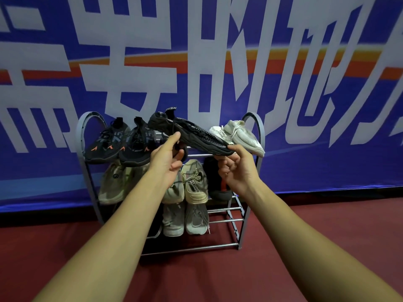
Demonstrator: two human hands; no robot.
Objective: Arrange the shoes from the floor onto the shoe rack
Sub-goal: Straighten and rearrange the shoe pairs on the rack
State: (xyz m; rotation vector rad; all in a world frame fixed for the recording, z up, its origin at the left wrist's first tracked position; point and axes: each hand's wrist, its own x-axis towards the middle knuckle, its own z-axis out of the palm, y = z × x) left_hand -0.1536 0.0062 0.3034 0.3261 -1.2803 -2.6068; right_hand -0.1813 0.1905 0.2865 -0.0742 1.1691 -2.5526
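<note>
Against the banner [305,171] your rack [196,248] is nearly full, with one black shoe [196,134] gripped by your left hand [168,160] and right hand [237,171], not yet shelved

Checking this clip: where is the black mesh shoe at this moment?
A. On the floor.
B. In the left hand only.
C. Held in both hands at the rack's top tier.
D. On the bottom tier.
C: the left hand holds the black mesh shoe near its middle and the right hand pinches its toe, level with the top of the shoe rack.
</note>
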